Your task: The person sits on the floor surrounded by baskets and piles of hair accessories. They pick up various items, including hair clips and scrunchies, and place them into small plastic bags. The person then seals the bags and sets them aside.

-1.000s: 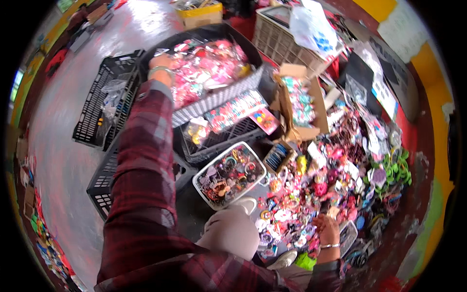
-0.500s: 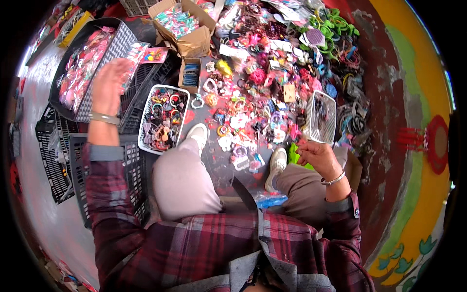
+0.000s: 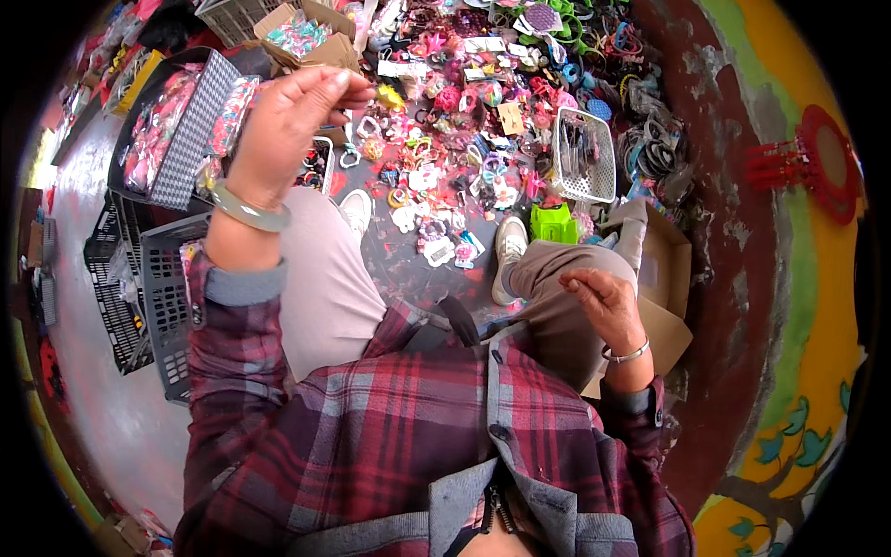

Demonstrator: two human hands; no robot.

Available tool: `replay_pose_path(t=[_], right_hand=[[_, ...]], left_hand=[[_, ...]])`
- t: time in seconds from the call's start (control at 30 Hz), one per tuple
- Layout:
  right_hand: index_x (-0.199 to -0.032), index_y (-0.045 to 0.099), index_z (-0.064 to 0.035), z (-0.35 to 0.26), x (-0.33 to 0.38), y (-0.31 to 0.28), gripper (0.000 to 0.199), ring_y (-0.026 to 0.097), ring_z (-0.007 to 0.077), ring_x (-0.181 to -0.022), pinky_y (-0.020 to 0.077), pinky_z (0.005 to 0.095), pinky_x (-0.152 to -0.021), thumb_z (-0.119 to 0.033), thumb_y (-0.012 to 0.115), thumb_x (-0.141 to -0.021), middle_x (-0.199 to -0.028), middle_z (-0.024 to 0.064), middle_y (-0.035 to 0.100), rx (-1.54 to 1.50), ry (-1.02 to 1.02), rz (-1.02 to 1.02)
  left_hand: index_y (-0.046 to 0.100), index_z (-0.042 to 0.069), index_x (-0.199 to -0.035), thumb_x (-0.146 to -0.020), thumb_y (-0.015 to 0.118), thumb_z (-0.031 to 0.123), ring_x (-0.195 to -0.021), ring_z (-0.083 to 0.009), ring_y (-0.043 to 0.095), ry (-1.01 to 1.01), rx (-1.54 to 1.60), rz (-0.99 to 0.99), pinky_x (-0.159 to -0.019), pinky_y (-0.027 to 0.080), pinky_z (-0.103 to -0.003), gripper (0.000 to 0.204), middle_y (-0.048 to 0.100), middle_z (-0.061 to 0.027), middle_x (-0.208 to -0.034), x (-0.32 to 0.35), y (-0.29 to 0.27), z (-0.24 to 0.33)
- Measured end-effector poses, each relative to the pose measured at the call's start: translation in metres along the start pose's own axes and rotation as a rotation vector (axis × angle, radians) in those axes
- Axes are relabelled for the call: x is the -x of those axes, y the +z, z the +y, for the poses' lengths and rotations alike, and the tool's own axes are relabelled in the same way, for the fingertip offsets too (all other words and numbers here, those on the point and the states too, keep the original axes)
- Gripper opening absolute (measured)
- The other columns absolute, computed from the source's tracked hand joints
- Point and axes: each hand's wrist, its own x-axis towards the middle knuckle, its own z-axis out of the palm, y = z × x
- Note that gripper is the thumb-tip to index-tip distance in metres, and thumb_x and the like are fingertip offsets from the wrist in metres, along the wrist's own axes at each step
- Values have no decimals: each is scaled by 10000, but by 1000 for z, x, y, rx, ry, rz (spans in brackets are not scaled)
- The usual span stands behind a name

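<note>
My left hand [image 3: 295, 130] is raised in front of the small white basket [image 3: 323, 165] and hides much of it. Its thumb and fingers come together in a pinch, and anything between them is too small to make out. Over my right knee is my right hand [image 3: 605, 304], fingers curled in loosely, with nothing showing in them. Nearest to it stand a bright green plastic holder [image 3: 554, 223] and an open cardboard box [image 3: 666, 269]. Ahead of my feet spreads a pile of colourful hair ties and small hair ornaments [image 3: 445, 176].
A white mesh basket [image 3: 585, 176] stands at the right of the pile. To the left are a houndstooth-patterned box [image 3: 190, 130] of pink packets and black plastic crates [image 3: 172, 306]. A cardboard carton [image 3: 306, 37] with packets sits at the back. A painted wall [image 3: 789, 278] rises on the right.
My left hand has moved right from the patterned box, its fingers now pinched. My right hand has drawn back from the green holder to my knee. The view has tilted and shifted.
</note>
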Motion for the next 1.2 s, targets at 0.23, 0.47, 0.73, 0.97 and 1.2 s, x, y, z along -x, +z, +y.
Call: replay_pose_path(t=[0.23,0.47,0.73,0.97,1.2], right_hand=[[-848,631,-56,7,-39,-21,130,591,315,-674,466,367,-594,-158,569,-797,-744,143,615,255,-40,-309],[-837,631,-78,35,-193,-6,172,590,307,-697,468,373,-624,-201,516,-800,-731,125,614,610,-179,-429],[-813,621,-57,180,-225,178,293,601,364,-752,489,437,-672,-252,405,-832,-831,179,625,557,160,-418],[-1055,551,-45,246,-146,281,320,526,340,-1020,434,385,-855,-188,517,-771,-1072,236,546,411,562,-574],[-1038,545,-34,237,-185,288,291,534,346,-993,438,404,-835,-163,499,-781,-1044,227,542,401,515,-468]], left_hand=[[562,-17,-1000,-905,449,199,-915,-190,593,-89,393,6,-758,466,-274,261,610,-135,-983,-19,52,1],[547,-24,-1007,-893,470,198,-927,-193,583,-244,671,32,-766,464,-273,262,601,-143,-1003,-71,40,-39],[532,-28,-1021,-894,458,176,-931,-209,571,-303,751,189,-775,455,-287,253,590,-166,-1009,-70,22,-76],[508,-37,-1074,-914,410,183,-946,-205,557,-384,795,192,-789,451,-289,289,570,-165,-1053,-64,21,-68],[511,-27,-1077,-921,387,194,-941,-203,559,-425,807,91,-786,453,-289,298,575,-166,-1045,-68,31,-72]])
